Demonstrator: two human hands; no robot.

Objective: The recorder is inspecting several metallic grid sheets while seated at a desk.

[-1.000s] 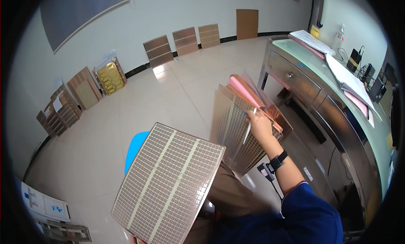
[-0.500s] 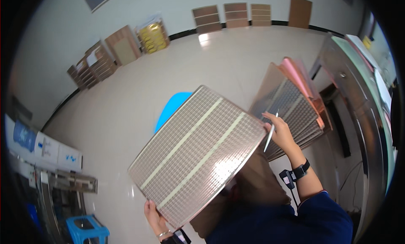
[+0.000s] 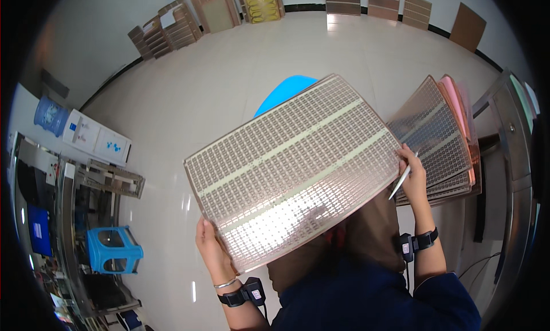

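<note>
A large rectangular circuit-board panel (image 3: 286, 153), covered in rows of small metallic pads with pale green strips between them, is held tilted in front of me. My left hand (image 3: 213, 249) is closed on its lower left edge. My right hand (image 3: 413, 173) grips the right corner, and a slim white pen-like tool (image 3: 399, 183) is also held in its fingers. Bright glare lies on the panel's near part. Just right of that hand leans a stack of similar panels (image 3: 438, 139), with pink sheets (image 3: 454, 99) among them.
Behind the panel shows part of a blue rounded object (image 3: 286, 93). On the left are a blue plastic stool (image 3: 116, 252), a workbench and a water dispenser (image 3: 94, 136). More boards (image 3: 342, 2) lean along the far wall. A metal cabinet (image 3: 514, 139) stands at the right.
My view has shifted, so the surroundings sit higher and further right. Both hands keep hold of the panel, which now lies at a shallower slant in view. The white tool is still in my right hand.
</note>
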